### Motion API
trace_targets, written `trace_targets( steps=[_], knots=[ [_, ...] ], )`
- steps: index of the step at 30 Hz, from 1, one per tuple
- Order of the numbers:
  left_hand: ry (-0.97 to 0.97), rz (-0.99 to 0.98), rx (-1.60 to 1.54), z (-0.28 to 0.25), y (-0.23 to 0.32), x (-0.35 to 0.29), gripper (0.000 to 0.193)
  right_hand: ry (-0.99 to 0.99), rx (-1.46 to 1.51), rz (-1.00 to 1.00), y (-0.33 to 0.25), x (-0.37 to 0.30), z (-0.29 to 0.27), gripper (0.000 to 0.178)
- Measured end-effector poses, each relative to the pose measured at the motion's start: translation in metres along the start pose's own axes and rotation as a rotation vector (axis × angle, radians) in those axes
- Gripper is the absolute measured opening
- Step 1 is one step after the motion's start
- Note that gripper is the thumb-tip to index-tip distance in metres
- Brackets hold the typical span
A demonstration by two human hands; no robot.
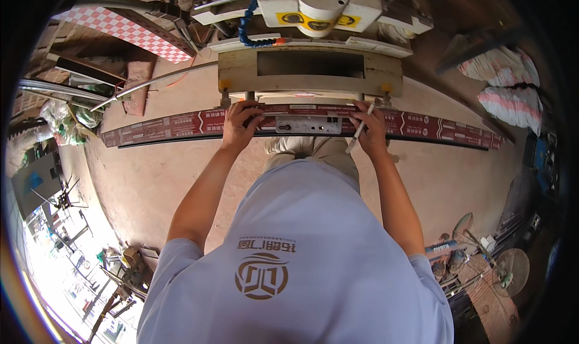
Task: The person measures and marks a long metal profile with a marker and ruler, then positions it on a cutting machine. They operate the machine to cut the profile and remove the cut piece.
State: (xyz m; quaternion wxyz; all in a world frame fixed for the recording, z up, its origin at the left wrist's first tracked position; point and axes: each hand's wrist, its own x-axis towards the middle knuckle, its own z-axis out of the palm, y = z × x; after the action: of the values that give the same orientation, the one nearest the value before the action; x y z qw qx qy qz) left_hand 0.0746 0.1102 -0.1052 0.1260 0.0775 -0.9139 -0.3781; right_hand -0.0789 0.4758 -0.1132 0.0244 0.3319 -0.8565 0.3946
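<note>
A long metal profile (181, 127), covered in dark red printed film, lies crosswise in front of me with a black strip along its near edge. On its middle rests a silver lock case (307, 125) with cut-outs. My left hand (242, 125) is closed on the profile by the left end of the lock case, its fingers bent over the top. At the case's right end, my right hand (370, 130) also bears on the profile. A slim white pen (356, 136) slants down from between its fingers. Both thumbs are partly hidden.
A machine with a cream frame (238, 72) and a white round head (319, 6) stands just beyond the profile. A blue coiled hose (248, 18) hangs from it. Metal bars (78, 90) lie at left, woven sacks (512, 96) at right, a fan (511, 271) at lower right.
</note>
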Motion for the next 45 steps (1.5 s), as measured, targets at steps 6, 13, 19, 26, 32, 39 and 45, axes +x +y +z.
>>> trace_targets(
  steps=[6, 13, 19, 26, 32, 39, 45],
  knots=[
    [0.017, 0.024, 0.006, 0.002, -0.005, 0.0, 0.013, 0.041, -0.019, -0.005, -0.001, 0.004, 0.004, 0.023],
    [0.057, -0.001, -0.053, 0.004, -0.005, 0.001, 0.011, 0.078, -0.057, 0.025, 0.0, 0.003, 0.013, 0.021],
    [0.063, 0.058, 0.038, 0.003, -0.003, 0.003, 0.012, 0.091, -0.056, 0.02, 0.001, 0.004, 0.015, 0.021],
    [0.058, 0.06, 0.076, 0.005, -0.001, 0.002, 0.015, 0.074, -0.084, 0.012, -0.004, 0.005, 0.012, 0.024],
    [0.082, 0.056, 0.098, 0.006, 0.002, 0.003, 0.013, 0.045, -0.14, -0.001, -0.007, 0.007, 0.01, 0.024],
    [0.095, 0.052, 0.09, 0.006, 0.004, 0.006, 0.014, 0.064, -0.168, 0.015, -0.009, 0.008, 0.012, 0.024],
    [0.094, 0.05, 0.089, 0.007, 0.003, 0.006, 0.013, 0.093, -0.189, 0.003, -0.009, 0.009, 0.014, 0.024]
  ],
)
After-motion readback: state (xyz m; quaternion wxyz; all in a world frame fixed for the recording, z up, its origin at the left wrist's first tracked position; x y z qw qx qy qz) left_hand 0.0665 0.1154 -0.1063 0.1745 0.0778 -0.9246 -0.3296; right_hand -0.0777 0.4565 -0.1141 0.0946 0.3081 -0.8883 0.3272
